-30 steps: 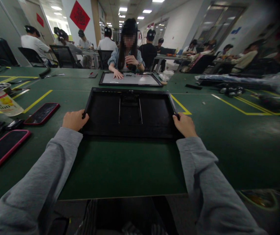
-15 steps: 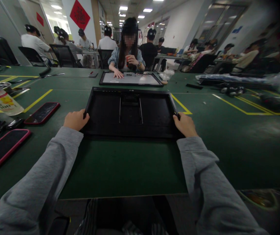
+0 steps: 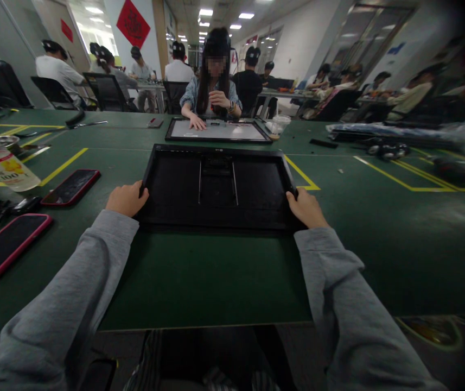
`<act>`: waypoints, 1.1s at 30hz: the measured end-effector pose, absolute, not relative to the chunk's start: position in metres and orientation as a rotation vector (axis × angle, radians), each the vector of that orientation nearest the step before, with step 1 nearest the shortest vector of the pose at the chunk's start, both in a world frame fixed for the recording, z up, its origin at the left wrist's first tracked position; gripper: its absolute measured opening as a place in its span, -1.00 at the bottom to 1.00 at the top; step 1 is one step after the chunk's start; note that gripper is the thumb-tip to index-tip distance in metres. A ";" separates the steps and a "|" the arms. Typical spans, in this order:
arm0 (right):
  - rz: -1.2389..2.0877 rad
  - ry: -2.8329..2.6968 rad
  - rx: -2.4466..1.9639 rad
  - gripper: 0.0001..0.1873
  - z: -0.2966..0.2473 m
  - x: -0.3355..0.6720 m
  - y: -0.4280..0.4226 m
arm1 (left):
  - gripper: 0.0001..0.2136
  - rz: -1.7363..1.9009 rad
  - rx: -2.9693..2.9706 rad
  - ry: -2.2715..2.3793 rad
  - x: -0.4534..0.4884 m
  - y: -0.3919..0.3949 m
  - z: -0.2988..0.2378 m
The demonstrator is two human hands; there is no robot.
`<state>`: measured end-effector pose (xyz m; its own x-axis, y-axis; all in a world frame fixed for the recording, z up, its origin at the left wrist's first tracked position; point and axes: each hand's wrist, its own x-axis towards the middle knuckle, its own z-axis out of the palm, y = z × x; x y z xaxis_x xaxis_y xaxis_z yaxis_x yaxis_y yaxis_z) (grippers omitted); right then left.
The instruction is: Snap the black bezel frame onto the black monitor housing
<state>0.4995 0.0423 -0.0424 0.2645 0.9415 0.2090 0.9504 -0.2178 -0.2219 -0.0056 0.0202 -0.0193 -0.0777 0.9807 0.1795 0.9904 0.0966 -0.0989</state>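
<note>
Head view: left grip (image 3: 127, 199), right grip (image 3: 307, 208) closed on black casing (image 3: 218, 217); phone (image 3: 72, 187), cup (image 3: 8, 170) leftward.

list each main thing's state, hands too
Black casing: recess up, held
Left hand: closed on its left edge
Right hand: closed on its right edge
Near phone: face up, screen dark
Far phone: face up, screen dark
Framed panel: flat, co-worker's hand on it
Straw cup: upright

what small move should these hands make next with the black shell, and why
Probably draw the shell slightly nearer, evenly: the left hand and right hand grip its opposite sides, bare table lies on its near side, and the panel sits close beyond its far edge.
</note>
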 end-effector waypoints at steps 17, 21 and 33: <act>-0.030 -1.737 -2.244 -0.47 -0.042 0.498 0.042 | -0.46 -0.063 -1.993 -2.180 -0.005 0.020 -0.018; -0.032 -1.731 -2.251 -0.46 -0.043 0.499 0.043 | -0.46 -0.055 -1.988 -2.196 -0.005 0.021 -0.019; 0.005 -1.712 -2.285 -0.46 -0.041 0.497 0.041 | -0.47 -0.028 -1.985 -2.180 -0.002 0.019 -0.015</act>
